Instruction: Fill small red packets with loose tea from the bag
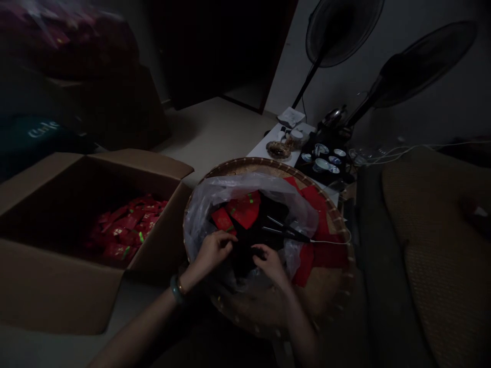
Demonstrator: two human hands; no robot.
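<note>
A round woven bamboo tray (245,162) holds an opened clear plastic bag (201,197). Inside the bag lies a mass of black material (274,209), with red packets (245,209) bearing green marks on top. My left hand (215,250) is over the bag's near left side, thumb and fingers pinched at the black material. Across from it, my right hand (270,263) has its thumb and fingers closed around a dark bit. Dim light hides what exactly either hand grips. A black two-pronged tool (289,232) with a pale cord rests on the bag's right side.
On the left, an open cardboard box (153,163) contains many red packets (130,225). Red sheets (322,225) lie along the tray's right side. Beyond are small cups (321,164) on a dark tea tray and two standing fans (341,30). A woven-covered seat (441,255) stands right.
</note>
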